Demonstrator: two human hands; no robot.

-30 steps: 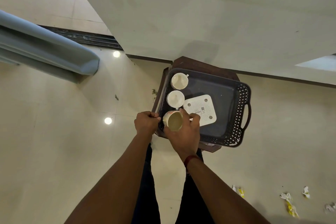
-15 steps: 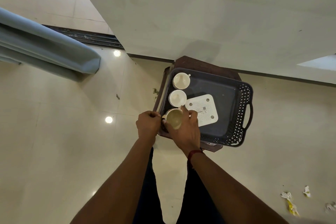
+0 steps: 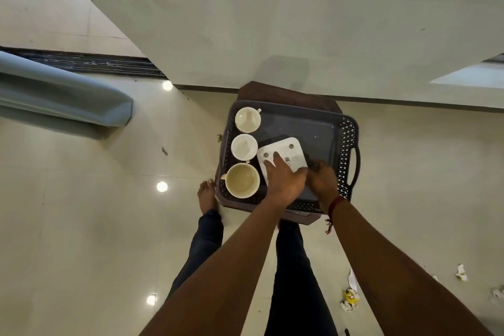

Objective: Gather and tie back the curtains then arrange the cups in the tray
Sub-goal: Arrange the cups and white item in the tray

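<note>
A dark perforated tray (image 3: pixel 349 128) sits on a brown stool (image 3: pixel 272 93). Three white cups stand in a row along its left side: a far cup (image 3: pixel 247 119), a middle cup (image 3: pixel 244 146) and a larger near cup (image 3: pixel 242 180). A white square device (image 3: pixel 289 150) lies in the tray beside them, its far edge slightly raised. My left hand (image 3: pixel 283 181) holds the device's near left part, index finger stretched over its top. My right hand (image 3: pixel 323 183) grips its near right corner with curled fingers. The grey curtain (image 3: pixel 62 98) hangs gathered at the left.
The stool stands against a white wall. My bare foot (image 3: pixel 207 195) is on the tiled floor just left of the stool. Crumpled paper scraps (image 3: pixel 350 294) lie on the floor at the lower right. A dark door track (image 3: pixel 90 63) runs behind the curtain.
My right hand has let go of the large cup, which now stands in the tray's near left corner. Both hands have moved right onto the white device.
</note>
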